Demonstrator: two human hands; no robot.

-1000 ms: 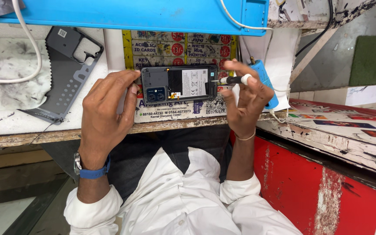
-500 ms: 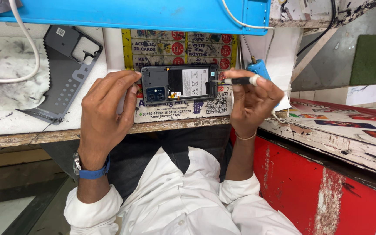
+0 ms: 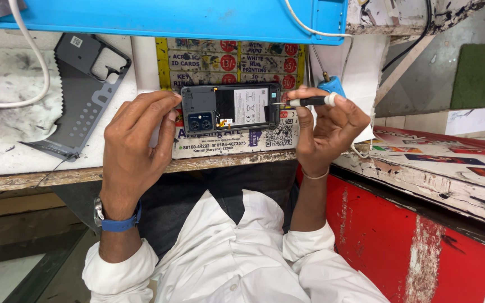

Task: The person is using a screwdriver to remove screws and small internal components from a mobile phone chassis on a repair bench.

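Note:
An opened black phone [image 3: 230, 108], back cover off with battery and camera module showing, lies on a printed sheet at the bench's front edge. My left hand [image 3: 137, 147] grips the phone's left end, thumb and fingers around it. My right hand [image 3: 328, 130] holds a small black screwdriver [image 3: 305, 101] with a white cap. The tool lies level, with its thin tip at the phone's right edge. The removed grey back cover [image 3: 81, 92] lies to the left on the bench.
A worn white workbench [image 3: 7, 151] has a wooden front edge. A blue tray [image 3: 169, 17] sits at the top with a white cable [image 3: 29, 92] looping down. A blue-handled tool [image 3: 331, 85] stands behind my right hand. A red cabinet [image 3: 399, 235] is at the right.
My right hand has turned and shifted a little right, bringing the screwdriver level with its tip at the phone's right edge. My left hand stays on the phone.

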